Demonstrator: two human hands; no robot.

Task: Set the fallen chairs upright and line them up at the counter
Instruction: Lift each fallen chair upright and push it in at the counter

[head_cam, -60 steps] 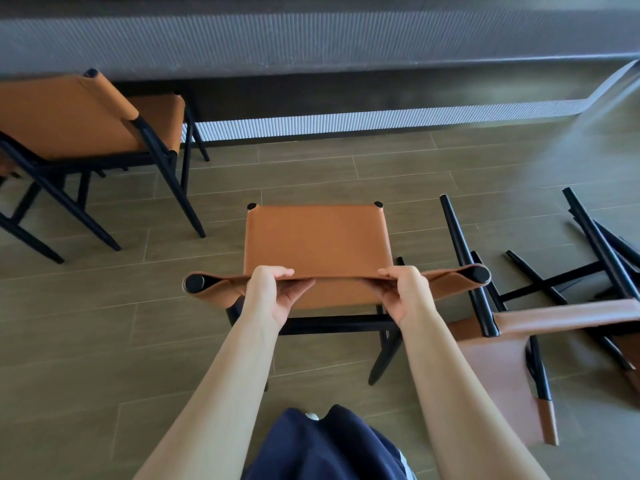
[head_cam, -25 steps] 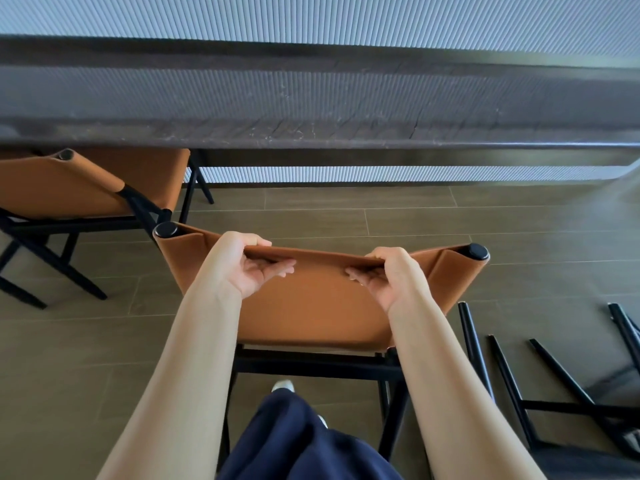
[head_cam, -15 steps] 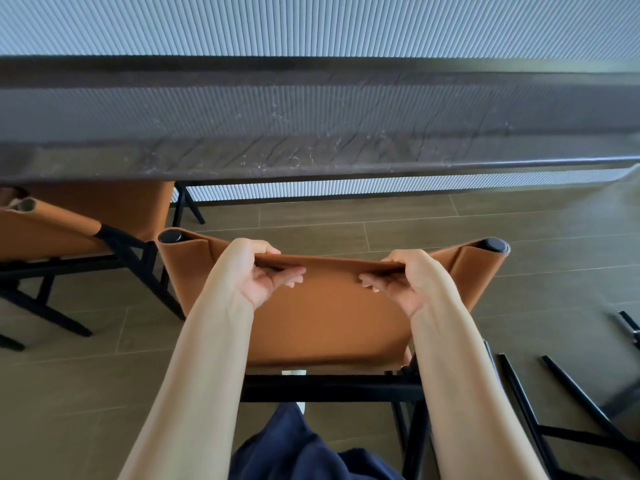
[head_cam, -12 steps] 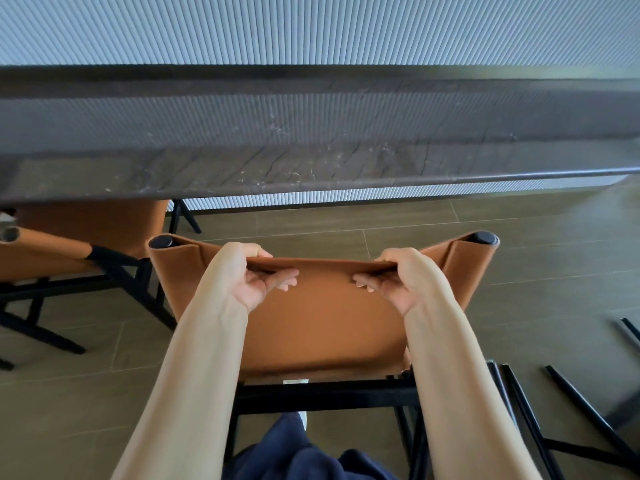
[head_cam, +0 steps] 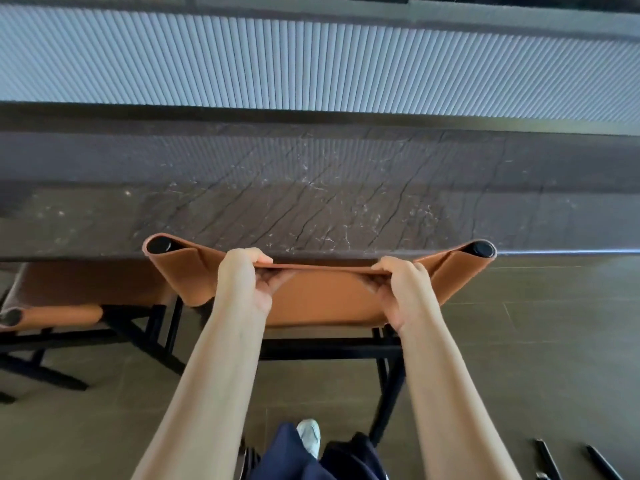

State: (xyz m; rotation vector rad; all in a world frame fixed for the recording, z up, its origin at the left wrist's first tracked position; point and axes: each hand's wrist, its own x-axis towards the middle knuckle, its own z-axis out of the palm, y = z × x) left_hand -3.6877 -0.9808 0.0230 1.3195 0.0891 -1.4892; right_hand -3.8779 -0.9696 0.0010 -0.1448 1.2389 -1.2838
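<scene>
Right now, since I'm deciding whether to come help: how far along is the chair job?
Done: the left chair stands upright, seat under the counter. In hand: the left hand and right hand grip the backrest of the second chair, upright with its back at the counter's edge. Left: black legs at the bottom right hint at another chair lying on the floor.

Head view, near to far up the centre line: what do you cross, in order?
White shoe → black crossbar → tan backrest, gripped by left hand and right hand → dark stone counter → ribbed grey panel.
</scene>
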